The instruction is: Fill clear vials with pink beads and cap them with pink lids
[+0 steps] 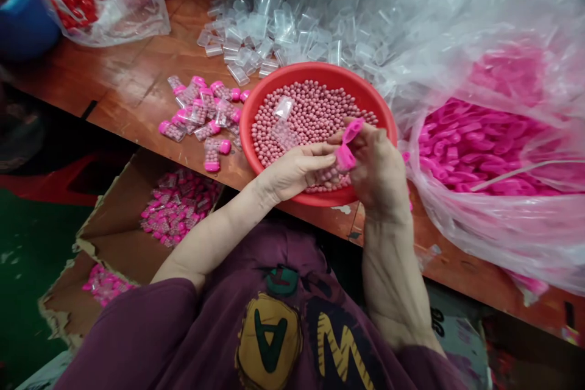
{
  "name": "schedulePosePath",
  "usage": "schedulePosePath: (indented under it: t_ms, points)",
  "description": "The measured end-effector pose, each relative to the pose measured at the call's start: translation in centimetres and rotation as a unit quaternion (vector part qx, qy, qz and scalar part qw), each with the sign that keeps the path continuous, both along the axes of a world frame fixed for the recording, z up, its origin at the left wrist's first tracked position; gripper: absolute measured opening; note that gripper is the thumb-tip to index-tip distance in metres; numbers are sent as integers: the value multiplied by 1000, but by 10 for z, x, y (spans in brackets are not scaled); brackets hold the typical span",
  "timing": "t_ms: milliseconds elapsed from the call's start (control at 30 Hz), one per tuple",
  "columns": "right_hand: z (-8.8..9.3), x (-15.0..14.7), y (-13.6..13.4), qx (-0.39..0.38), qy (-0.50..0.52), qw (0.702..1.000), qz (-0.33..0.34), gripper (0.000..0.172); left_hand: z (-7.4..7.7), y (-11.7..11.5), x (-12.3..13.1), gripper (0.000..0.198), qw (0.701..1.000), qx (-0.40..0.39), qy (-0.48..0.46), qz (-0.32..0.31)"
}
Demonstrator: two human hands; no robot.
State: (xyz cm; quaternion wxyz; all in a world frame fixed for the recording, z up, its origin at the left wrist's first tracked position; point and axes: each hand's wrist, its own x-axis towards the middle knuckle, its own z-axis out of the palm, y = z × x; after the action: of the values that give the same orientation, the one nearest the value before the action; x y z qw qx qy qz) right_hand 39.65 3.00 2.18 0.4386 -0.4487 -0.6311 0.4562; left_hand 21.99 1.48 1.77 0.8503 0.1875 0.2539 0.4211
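Observation:
Over the near right part of a red basin [315, 70] both my hands meet. My left hand [301, 167] is closed around a small clear container [328, 173] with pink beads in it. A bright pink flip cap [346, 157] sits at its top end, its lid tilted up. My right hand [377, 164] has its thumb and fingers closed on that cap; some fingertips are hidden behind it. Pink beads [315, 103] fill much of the basin, and an open clear tube [284, 108] lies on them.
Filled pink-capped containers [201, 103] lie left of the basin. Clear tubes [274, 24] are heaped behind it. On the right is a plastic bag [457, 213] of pink caps [479, 146]. A cardboard box [114, 213] below the table's edge holds more filled containers.

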Motion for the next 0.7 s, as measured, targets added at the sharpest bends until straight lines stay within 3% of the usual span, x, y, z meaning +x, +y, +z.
schedulePosePath:
  t_ms: [33,100,200,300,367,500,633,700]
  points:
    - [-1,2,-4,43,-23,999,1,66,0,1,0,16,1000,-3,-4,14]
    - [-6,9,-11,143,-121,982,14,78,1,2,1,9,999,-5,-1,33]
    - [-19,16,-15,289,-276,917,-1,98,2,4,2,11,999,-14,29,25]
    - [-30,12,-11,390,-340,854,-57,87,2,5,2,12,998,-21,57,7]
    - [-34,7,-9,408,-358,837,-76,82,3,4,2,10,998,-22,56,5]
    - [-38,3,-5,400,-379,829,-95,74,5,2,4,9,998,-12,61,4]
    - [-42,7,-1,464,-359,804,-94,70,2,-1,13,16,981,40,139,130]
    - [-41,7,-1,438,-369,816,-79,65,-2,-4,18,24,962,90,186,176]
